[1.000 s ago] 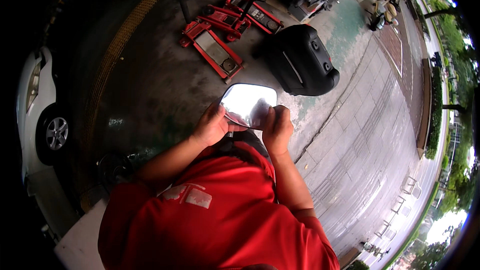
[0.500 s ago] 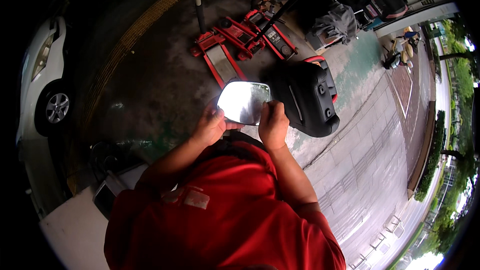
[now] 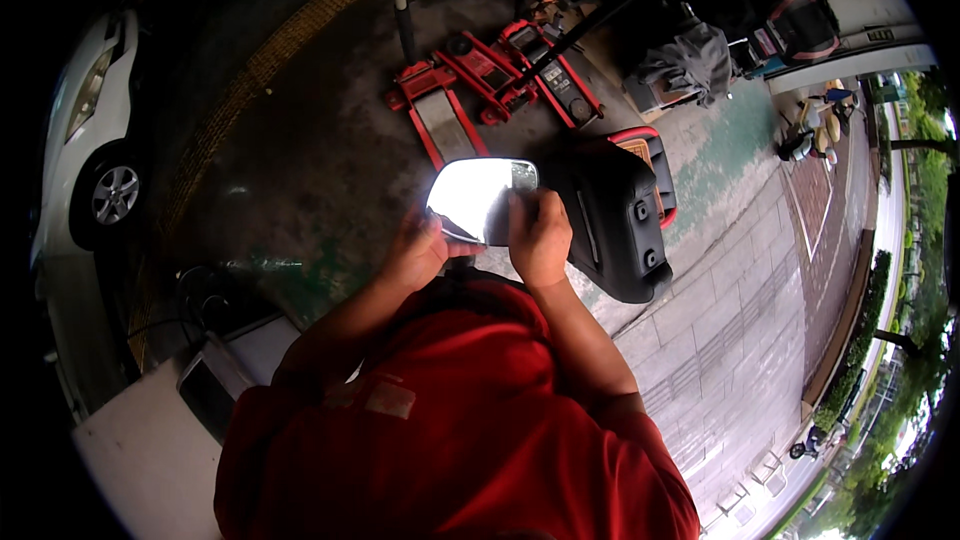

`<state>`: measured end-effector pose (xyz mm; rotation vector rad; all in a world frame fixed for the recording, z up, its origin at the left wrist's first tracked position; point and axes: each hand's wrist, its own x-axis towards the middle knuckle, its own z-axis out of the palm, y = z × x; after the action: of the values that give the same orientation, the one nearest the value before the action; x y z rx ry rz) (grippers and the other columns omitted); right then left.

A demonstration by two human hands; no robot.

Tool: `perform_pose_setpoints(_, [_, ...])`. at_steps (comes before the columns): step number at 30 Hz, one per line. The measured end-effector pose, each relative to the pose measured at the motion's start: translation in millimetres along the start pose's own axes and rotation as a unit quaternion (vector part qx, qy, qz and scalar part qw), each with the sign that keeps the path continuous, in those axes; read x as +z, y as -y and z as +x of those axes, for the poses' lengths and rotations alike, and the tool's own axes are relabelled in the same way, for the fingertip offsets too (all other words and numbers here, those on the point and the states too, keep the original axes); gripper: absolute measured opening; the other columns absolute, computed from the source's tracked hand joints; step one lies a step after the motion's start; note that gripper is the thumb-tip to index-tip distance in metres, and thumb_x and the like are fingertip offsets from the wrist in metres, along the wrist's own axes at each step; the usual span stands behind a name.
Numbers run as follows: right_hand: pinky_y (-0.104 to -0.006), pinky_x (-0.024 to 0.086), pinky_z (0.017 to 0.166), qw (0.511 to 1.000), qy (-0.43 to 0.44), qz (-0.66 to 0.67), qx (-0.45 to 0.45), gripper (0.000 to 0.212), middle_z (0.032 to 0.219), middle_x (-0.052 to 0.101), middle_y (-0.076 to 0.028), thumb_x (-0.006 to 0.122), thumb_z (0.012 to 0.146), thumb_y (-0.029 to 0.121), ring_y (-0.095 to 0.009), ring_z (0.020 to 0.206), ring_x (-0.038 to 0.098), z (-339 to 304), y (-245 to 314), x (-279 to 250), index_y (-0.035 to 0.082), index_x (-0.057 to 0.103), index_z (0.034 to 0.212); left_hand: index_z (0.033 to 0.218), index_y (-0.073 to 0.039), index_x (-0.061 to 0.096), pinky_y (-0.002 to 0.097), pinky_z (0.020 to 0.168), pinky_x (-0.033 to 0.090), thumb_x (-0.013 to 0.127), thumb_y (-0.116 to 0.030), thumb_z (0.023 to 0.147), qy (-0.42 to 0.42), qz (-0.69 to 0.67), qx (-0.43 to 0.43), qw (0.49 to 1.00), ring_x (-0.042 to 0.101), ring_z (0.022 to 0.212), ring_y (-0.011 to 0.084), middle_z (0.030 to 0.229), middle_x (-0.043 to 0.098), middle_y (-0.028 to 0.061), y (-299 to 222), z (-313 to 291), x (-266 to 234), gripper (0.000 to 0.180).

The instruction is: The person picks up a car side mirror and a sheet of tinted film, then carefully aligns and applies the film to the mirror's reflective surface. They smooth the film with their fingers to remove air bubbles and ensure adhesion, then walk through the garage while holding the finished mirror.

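Observation:
A car side mirror with rounded corners and a dark rim is between my hands, its bright reflecting face turned up. My left hand grips its lower left edge, thumb on the rim and fingers underneath. Around the right side my right hand is closed, its thumb and bent fingers over the edge of the glass. The mirror's underside is hidden. Just beyond my right hand stands a padded black seat or backrest with two round fittings.
Red floor jacks with upright handles stand ahead. A red-rimmed item lies behind the black seat. A white car is at far left, a pale tabletop at lower left. Paving stretches to the right.
The mirror has tilted a little and shifted slightly left, with a dark band now reflected on its right side. Both hands keep hold of it. The view has turned slightly.

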<state>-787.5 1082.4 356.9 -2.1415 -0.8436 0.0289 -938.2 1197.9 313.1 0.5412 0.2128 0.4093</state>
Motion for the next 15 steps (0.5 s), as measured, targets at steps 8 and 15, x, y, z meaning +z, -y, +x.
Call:
perform_pose_setpoints(8, [-0.0421,0.049,0.081,0.996,-0.046,0.025,-0.079,0.02,0.103,0.06,-0.023,0.073,0.081,0.013,-0.039,0.093,0.059,23.8,-16.6,-2.3,0.001,0.064,0.093,0.14,-0.018,0.04,0.0604,0.093,0.049,0.049,-0.03,0.101,-0.018,-0.01,-0.013,1.0,0.057,0.118,0.0324,0.129,0.055,0.0107,1.9,15.0,16.0,0.042])
perform_pose_setpoints(15, [-0.0421,0.049,0.08,0.996,-0.044,0.065,-0.052,0.02,0.103,0.06,-0.023,0.074,0.08,0.013,-0.038,0.093,0.059,30.5,-15.2,-5.2,0.001,0.063,0.091,0.146,-0.015,0.025,0.054,0.09,0.052,0.066,-0.04,0.088,-0.023,0.01,0.019,0.999,0.055,0.119,0.0319,0.135,0.049,0.0105,2.5,19.8,28.7,0.075])
